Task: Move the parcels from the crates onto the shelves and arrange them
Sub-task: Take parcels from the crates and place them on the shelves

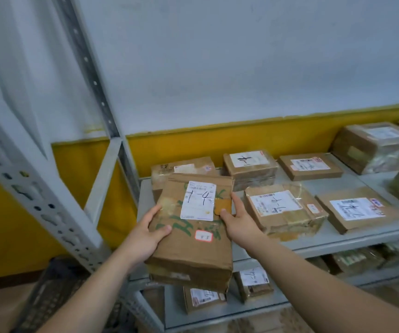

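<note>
I hold a long brown cardboard parcel point(193, 236) with a white label and green print, tilted over the left front corner of the grey metal shelf point(337, 239). My left hand point(149, 234) grips its left edge, thumb on top. My right hand point(238, 221) holds its right edge, thumb on the top face. Its far end overlaps a brown parcel point(181, 168) lying at the back left of the shelf.
Several labelled brown parcels lie on the shelf to the right, the nearest point(282, 210) close to my right hand. More parcels point(253, 282) sit on the lower shelf. A perforated steel upright point(37, 188) stands at left, a dark crate point(54, 296) below it.
</note>
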`<state>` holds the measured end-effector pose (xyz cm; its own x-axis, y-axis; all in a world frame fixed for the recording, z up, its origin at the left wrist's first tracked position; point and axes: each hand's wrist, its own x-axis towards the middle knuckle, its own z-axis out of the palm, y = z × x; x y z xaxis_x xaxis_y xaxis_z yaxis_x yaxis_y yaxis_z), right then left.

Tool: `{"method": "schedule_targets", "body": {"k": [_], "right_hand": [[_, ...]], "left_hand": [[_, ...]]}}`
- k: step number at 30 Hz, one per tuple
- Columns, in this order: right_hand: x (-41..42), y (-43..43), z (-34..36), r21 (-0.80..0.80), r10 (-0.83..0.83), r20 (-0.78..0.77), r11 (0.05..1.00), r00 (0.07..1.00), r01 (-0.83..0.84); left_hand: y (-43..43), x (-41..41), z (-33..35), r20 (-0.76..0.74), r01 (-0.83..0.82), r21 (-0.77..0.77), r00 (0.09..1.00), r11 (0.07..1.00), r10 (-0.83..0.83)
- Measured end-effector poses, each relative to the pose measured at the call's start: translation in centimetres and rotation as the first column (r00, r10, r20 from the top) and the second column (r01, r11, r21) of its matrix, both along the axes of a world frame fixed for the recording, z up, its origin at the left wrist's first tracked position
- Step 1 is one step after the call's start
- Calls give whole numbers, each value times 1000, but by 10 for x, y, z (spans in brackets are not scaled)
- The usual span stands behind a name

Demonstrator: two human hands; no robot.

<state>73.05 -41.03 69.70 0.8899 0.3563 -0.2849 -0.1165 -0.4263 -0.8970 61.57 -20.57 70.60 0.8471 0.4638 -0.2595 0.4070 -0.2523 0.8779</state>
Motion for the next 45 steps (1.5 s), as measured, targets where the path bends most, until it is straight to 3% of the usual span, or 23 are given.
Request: {"method": "schedule_targets", "body": {"k": [4, 7, 10, 13, 15, 20, 23, 26, 39, 45], "right_hand": [[18, 18, 1, -39, 6, 8, 999, 1000, -5], [27, 23, 2, -40, 41, -2, 998, 999, -41], [44, 27, 5, -233, 98, 151, 971, 984, -61], [71, 40, 12, -401, 247, 334, 911, 910, -100], [87, 53, 18, -508, 385, 384, 847, 839, -156], [116, 82, 17, -756, 676, 363, 616, 641, -222], [125, 87, 10, -798, 736, 349, 558, 580, -228], [130, 87, 6, -780, 734, 366, 577, 572, -241], [123, 54, 3, -725, 627, 362, 655, 690, -214], [112, 38, 1, -704, 548, 379, 694, 746, -153]], "left_hand": [[13, 18, -8, -41, -47, 10, 998, 999, 47], [15, 20, -16, -78, 5, 80, 997, 997, 1], [13, 22, -12, -131, 39, 239, 991, 970, -8], [7, 31, -2, -171, 50, 529, 984, 847, 49], [-5, 36, 4, -171, 39, 621, 981, 783, 87], [-31, 36, -4, -278, 107, 672, 954, 733, 115], [-38, 32, -9, -300, 107, 720, 939, 685, 169], [-38, 30, -9, -242, 71, 758, 954, 648, 179], [4, 49, -7, -229, 141, 698, 973, 702, 32], [21, 72, -8, -293, 135, 679, 951, 722, 98]]}}
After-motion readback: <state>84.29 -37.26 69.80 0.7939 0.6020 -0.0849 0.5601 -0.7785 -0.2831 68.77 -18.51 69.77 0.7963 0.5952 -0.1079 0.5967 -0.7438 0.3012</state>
